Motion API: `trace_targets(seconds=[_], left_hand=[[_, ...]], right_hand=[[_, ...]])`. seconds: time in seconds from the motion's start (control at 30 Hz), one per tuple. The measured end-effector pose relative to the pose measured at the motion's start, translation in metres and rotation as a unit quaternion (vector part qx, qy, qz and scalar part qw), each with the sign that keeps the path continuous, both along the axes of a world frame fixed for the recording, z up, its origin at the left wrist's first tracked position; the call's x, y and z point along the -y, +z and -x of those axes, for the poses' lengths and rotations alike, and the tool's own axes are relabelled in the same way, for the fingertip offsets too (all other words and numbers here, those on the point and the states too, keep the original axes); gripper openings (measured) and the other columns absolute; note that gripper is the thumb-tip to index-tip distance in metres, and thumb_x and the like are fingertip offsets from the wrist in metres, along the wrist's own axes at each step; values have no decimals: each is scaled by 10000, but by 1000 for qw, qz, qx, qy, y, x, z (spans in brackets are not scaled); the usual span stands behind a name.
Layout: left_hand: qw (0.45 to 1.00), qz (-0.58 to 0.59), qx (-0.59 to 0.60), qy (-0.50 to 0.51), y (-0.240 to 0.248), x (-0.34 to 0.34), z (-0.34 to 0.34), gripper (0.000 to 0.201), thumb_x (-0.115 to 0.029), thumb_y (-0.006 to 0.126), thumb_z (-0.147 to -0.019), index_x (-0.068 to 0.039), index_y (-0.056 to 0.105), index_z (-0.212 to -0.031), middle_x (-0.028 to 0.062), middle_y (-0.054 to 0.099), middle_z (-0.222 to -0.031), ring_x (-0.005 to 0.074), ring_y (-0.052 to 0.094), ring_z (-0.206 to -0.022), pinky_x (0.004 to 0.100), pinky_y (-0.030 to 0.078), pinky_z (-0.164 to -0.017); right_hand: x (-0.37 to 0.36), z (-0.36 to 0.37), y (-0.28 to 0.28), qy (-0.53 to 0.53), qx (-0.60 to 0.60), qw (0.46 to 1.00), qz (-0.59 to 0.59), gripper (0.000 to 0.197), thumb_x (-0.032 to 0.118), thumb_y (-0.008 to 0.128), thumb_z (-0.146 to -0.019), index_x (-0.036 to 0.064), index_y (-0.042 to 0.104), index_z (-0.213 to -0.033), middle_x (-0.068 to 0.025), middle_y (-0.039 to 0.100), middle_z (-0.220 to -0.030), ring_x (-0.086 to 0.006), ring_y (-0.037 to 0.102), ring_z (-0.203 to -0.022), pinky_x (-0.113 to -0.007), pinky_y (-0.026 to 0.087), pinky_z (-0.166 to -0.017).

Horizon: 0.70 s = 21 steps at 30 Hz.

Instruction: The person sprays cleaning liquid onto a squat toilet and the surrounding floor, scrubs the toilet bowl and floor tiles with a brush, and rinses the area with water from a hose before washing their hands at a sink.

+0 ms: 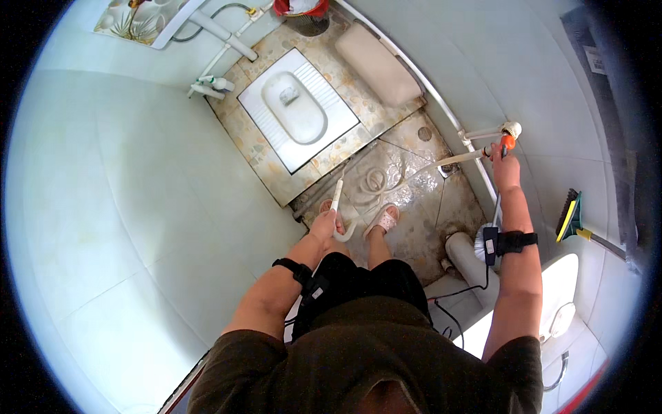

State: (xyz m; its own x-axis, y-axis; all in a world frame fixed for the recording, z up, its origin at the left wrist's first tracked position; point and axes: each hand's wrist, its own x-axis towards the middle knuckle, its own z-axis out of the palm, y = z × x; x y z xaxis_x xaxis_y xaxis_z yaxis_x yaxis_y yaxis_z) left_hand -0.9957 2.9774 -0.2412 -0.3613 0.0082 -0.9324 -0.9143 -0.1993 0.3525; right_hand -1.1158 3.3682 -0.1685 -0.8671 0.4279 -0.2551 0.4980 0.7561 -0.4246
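My left hand (325,226) is closed round the end part of a white hose (337,196), which points forward over the floor and bends back below the hand. On the right, my right hand (505,171) reaches to the wall and grips at the orange tap handle (508,141). A pale hose length (452,160) runs from the tap down to loose coils (373,181) on the wet floor. The squat toilet (295,110), white with ribbed foot rests, lies ahead of my left hand. Whether water leaves the hose end, I cannot tell.
A beige cistern-like box (379,63) and a red-lined bin (308,21) stand at the back. White pipes (441,103) follow the right wall. A brush (571,217) hangs at right, above a white basin (560,290). A raised tiled step (303,183) edges the wet floor.
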Motion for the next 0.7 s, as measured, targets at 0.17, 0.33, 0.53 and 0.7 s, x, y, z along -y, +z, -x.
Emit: trace_targets(seconds=[0.17,0.33,0.53,0.7], left_hand=[[990,-80,-7,112,24,-31,22,235,-222,346,-813,-4,410,-875,72,438,-643,181,447,-526,293,407,-496],[987,-146,-49,38,61,-91,62,203,-201,378,-806,-21,412,-892,76,448,-732,197,472,-636,327,442,-591],[983,-141,-115,-25,62,-136,90,167,-188,460,-769,-65,443,-880,24,446,-750,131,437,-645,277,392,-495],[977,-138,-123,-103,71,-167,104,177,-213,459,-772,-74,449,-880,0,434,-729,104,413,-638,272,371,-550]], right_hand=[[34,-29,15,-18,35,995,88,296,264,521,-707,-30,526,-740,-196,524,-622,-282,514,-578,-323,398,-545],[100,-77,13,126,70,952,271,281,258,541,-687,36,550,-860,-146,551,-823,-229,542,-721,-291,425,-642],[130,-80,21,174,82,926,326,452,321,578,-654,29,479,-986,-153,515,-917,-250,494,-852,-291,379,-749],[123,-74,3,70,19,937,341,320,197,558,-690,45,485,-962,-160,539,-784,-243,529,-704,-305,407,-638]])
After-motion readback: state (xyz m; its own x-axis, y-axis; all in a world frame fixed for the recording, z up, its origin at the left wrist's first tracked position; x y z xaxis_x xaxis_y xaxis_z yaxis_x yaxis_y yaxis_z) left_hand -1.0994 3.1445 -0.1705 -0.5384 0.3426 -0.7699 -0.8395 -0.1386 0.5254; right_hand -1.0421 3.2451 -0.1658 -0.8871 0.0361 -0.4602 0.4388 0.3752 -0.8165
